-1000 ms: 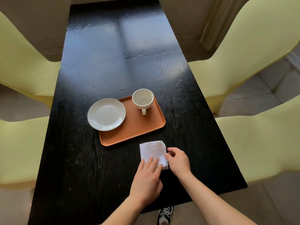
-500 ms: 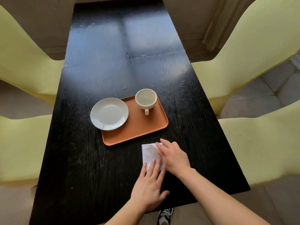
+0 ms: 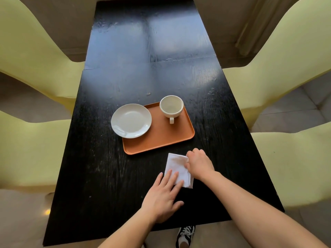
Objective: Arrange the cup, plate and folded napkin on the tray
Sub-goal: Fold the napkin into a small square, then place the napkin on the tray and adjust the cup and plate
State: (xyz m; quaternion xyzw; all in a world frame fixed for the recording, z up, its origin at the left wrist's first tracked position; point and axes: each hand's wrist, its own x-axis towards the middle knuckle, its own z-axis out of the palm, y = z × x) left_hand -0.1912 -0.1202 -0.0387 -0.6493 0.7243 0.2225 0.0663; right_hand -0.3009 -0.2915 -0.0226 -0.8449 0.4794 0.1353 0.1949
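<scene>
While the left hand [image 3: 162, 196] lies flat with its fingers [image 3: 174, 179] spread on the near part of the white napkin [image 3: 177, 167], the right hand [image 3: 198, 162] curls closed, pinching the napkin's far right edge. Napkin rests on the table [image 3: 100, 167], just short of the tray [image 3: 161, 136] bearing cup [image 3: 171, 106] and plate [image 3: 131, 120].

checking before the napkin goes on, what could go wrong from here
The white folded napkin lies on the black table, pinned by the left hand and pinched by the right hand; lifting it by one edge may undo the fold. The round white plate overhangs the orange tray's left rim and may tip if the tray is lifted or knocked.
</scene>
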